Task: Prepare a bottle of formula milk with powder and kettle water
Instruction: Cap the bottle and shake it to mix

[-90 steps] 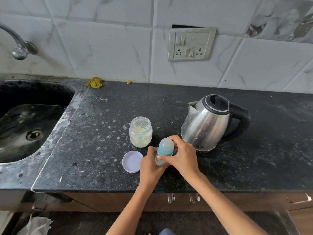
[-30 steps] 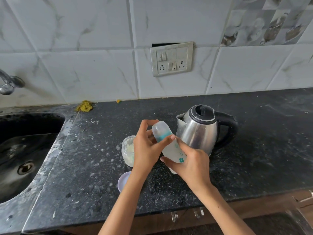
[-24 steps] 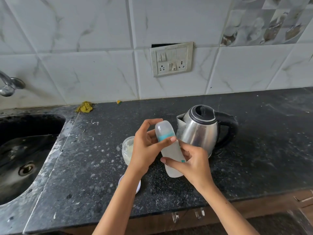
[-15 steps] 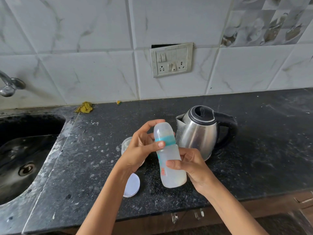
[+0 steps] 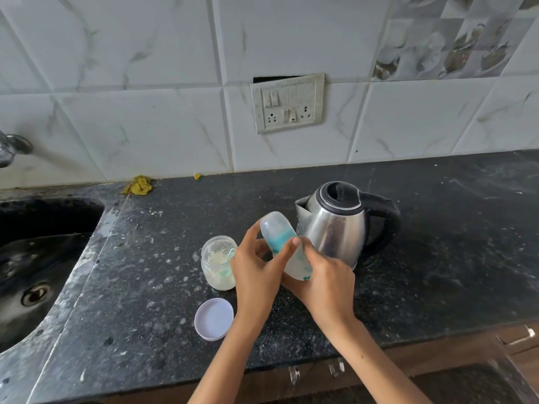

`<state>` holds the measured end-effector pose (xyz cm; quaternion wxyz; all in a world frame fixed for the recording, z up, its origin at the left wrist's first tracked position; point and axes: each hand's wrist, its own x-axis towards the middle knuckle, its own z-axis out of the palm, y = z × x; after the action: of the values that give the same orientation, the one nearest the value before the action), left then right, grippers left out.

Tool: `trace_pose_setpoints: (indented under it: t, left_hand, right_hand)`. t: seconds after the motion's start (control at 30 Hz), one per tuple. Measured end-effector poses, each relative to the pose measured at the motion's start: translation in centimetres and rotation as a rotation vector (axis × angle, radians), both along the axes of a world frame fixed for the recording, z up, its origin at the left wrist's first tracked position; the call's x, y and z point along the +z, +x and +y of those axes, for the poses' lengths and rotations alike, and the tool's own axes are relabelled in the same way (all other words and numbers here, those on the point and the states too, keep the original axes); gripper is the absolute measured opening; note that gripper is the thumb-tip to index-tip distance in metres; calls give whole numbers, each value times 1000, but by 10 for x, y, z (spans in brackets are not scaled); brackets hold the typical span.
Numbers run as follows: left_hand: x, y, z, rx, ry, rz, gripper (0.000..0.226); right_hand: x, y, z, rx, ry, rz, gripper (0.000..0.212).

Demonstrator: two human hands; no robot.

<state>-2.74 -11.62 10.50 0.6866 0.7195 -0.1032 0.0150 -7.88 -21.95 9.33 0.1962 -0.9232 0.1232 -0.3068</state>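
both hands are on the baby bottle (image 5: 287, 247) here, holding it up off the dark speckled counter (image 5: 437, 258) and tilted, capped end leaning up and to the left. the left hand (image 5: 256, 269) wraps around the upper part, thumb laid across the teal ring just below the clear cap. the right hand (image 5: 326, 281) curls around the lower body and base from the right side. the bottle looks pale and cloudy inside (can't really tell how full it is).

right behind it, just beside the right hand, sits the steel kettle (image 5: 335, 228) with its black lid shut and black handle pointing right. to the left of the hands there's the open powder jar (image 5: 218, 262), with whitish powder and a teal scoop inside. its lilac lid (image 5: 214, 318) lies flat on the counter nearer the front edge, apart from the jar.

further left is the sink (image 5: 38, 258), and a yellow scrubber (image 5: 138, 185) lies against the tiled wall.
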Motion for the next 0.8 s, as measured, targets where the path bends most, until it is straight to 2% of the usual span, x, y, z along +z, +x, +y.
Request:
trace_pose_setpoints:
  t: [0.17, 0.27, 0.47, 0.63, 0.77, 0.8]
  left_hand:
    - [3, 0, -2, -58, -98, -44, 41]
    - [8, 0, 0, -159, -191, 28, 42]
    - [23, 4, 7, -343, -297, 95, 35]
    - [29, 7, 13, -458, -336, 92, 34]
    - [28, 15, 22, -641, -325, 135, 50]
    - [29, 19, 25, -704, -320, 152, 54]
  right_hand:
    - [7, -6, -5, 223, 563, 43, 53]
    - [12, -9, -7, 347, 815, 42, 42]
    - [19, -8, -19, 501, 1109, 122, 39]
    - [23, -5, -28, 663, 1276, 232, 34]
    - [20, -4, -25, 870, 1428, 370, 59]
    - [21, -4, -25, 882, 1413, 380, 59]
